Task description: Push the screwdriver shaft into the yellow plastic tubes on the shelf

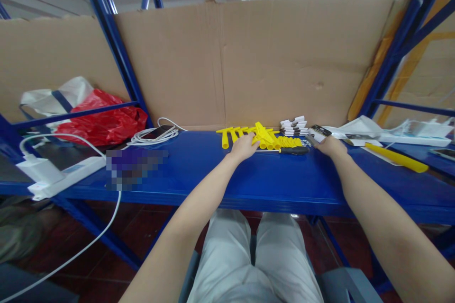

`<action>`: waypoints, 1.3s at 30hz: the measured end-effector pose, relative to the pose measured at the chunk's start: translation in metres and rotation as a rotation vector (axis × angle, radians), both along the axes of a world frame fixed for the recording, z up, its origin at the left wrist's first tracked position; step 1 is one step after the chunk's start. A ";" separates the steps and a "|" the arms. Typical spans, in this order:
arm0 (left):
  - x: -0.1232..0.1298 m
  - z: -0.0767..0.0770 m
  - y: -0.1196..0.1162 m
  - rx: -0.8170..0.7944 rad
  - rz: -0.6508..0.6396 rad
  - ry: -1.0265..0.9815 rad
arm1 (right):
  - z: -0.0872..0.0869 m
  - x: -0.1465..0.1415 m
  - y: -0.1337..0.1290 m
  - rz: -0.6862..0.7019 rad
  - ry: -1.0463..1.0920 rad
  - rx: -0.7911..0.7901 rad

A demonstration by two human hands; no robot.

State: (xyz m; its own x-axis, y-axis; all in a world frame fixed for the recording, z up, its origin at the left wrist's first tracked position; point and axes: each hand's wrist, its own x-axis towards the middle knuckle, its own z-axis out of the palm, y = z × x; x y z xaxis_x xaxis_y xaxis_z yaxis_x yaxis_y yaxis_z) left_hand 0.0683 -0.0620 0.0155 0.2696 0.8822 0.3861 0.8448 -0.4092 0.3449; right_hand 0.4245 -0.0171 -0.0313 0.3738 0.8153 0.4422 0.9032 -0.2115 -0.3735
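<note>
Several yellow T-shaped plastic pieces (265, 137) lie in a heap on the blue shelf (277, 180) near the cardboard. My left hand (243, 147) is at the left part of this heap, fingers closed at a yellow piece. Over to the right, my right hand (329, 144) has its fingers around a black-and-white card packet (321, 130). Between the hands lie a screwdriver with a black handle (294, 150), a row of small yellow parts (289, 141) and a stack of white-and-black packets (294, 125).
Cardboard (284, 57) stands behind the shelf between blue posts. At left are a red bag (103, 116), a coiled white cable (140, 138) and a power strip (71, 177). A long yellow tool (398, 157) and white plastic (362, 126) lie at right.
</note>
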 end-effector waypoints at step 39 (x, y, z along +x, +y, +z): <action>0.001 0.000 -0.001 -0.044 0.025 0.111 | 0.034 -0.119 -0.021 0.847 0.540 0.196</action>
State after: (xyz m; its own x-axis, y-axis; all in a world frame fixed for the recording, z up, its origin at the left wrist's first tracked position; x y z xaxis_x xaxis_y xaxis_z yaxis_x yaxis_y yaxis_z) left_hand 0.0689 -0.0630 0.0159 0.2860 0.9046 0.3161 0.8888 -0.3737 0.2654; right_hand 0.3050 -0.0379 0.0029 -0.1031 0.8359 0.5391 0.4285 0.5265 -0.7343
